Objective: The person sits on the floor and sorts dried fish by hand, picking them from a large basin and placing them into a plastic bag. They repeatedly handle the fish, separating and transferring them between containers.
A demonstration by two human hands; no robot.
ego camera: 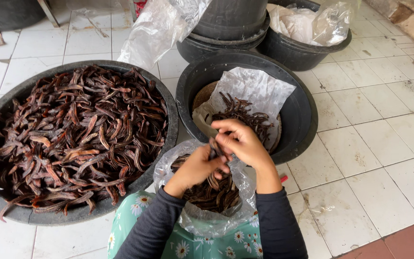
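Both hands meet over the bag (pixel 207 206): left hand (pixel 195 170) and right hand (pixel 240 141) pinch one pod (pixel 213 152). Advise firm grip, splitting above bag; basin (pixel 5 206) at nine o'clock

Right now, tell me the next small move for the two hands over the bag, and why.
Probably lower the dark pod into the clear plastic bag on the lap. The left hand and the right hand pinch it together right above the bag's open mouth, where similar pods already lie.
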